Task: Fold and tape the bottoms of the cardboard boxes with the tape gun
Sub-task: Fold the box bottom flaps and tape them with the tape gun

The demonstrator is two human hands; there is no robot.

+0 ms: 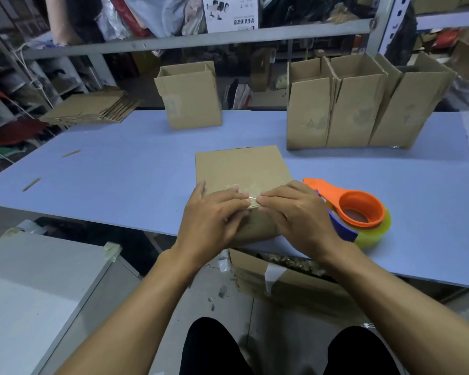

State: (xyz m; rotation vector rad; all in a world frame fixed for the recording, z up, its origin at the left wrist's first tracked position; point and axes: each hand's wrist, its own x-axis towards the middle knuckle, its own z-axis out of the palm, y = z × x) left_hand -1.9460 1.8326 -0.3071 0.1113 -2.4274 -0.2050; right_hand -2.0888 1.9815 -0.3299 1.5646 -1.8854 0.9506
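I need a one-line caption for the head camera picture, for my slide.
Both hands press clear tape onto a cardboard box; the tape gun lies beside it.

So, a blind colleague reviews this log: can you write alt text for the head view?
Both hands, left and right, press clear tape down over the near edge of a brown cardboard box on a pale blue table. An orange tape gun lies right of it; four open boxes stand behind.
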